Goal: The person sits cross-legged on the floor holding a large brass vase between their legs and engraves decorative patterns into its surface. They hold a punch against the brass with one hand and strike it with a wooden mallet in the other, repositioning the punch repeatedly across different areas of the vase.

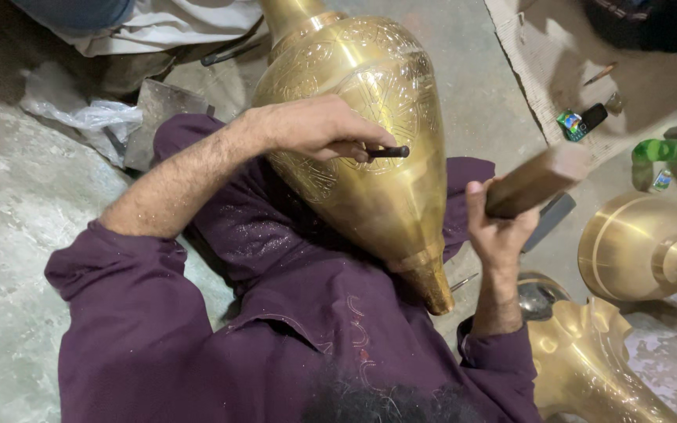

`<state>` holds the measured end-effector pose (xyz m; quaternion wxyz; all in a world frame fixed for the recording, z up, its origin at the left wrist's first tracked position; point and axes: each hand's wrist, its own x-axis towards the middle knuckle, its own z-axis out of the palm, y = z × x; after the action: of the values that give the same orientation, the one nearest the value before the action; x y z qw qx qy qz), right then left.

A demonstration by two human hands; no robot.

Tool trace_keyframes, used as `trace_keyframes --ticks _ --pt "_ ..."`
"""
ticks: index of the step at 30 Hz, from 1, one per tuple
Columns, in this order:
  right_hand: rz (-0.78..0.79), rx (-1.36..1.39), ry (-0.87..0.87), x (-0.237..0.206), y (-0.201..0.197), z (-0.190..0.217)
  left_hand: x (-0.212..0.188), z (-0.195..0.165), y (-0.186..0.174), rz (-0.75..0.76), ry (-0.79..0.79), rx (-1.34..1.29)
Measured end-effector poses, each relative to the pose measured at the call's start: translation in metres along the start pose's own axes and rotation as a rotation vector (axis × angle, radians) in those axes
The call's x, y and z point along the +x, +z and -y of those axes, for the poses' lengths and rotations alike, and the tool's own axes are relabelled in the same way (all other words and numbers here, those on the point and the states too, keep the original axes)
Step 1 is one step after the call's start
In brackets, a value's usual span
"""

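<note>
1. A large, teardrop-shaped brass vessel (370, 133) with fine engraved patterns lies across the person's lap, its narrow end pointing towards the body and its neck away; the purple-clothed legs cradle it, which seems to keep the rounded body from rolling.
2. The left hand (319, 129) is clamped on a short dark metal chisel (385, 152), fingers curled round the shaft; the chisel lies almost flat with its tip against the engraved brass surface, and the wrist rests on the vessel, likely to steady the tool.
3. The right hand (495, 227) is clenched round the handle of a wooden mallet (538, 180), raised just beside the vessel and level with the chisel's free end; the blocky head points towards that end.
4. On the grey concrete floor (479, 102) to the right stand other brass pieces: a round flared brass base (636, 247) and a scalloped brass piece (589, 360), near the right elbow but apart from the vessel.
5. Farther off lie a dark mobile phone (589, 119) on a pale woven mat (526, 70), and a green plastic bottle (671, 150) on its side.
6. To the left, a crumpled clear plastic bag (80, 113) sits on the floor.
</note>
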<state>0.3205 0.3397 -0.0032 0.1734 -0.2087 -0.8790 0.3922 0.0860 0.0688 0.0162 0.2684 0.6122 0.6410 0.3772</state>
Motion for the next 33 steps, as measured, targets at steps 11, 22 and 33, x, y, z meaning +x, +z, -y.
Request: trace_keyframes --ticks 11,22,33 --pt "-0.150 -0.202 -0.385 -0.027 0.024 -0.035 0.013 -0.006 -0.011 0.203 0.051 0.081" --pt "-0.113 -0.251 -0.427 -0.023 0.044 -0.039 0.028 -0.008 -0.002 0.386 -0.067 0.269" --pt "-0.076 0.475 0.124 -0.050 0.042 -0.063 -0.060 0.007 0.006 -0.500 -0.208 -0.363"
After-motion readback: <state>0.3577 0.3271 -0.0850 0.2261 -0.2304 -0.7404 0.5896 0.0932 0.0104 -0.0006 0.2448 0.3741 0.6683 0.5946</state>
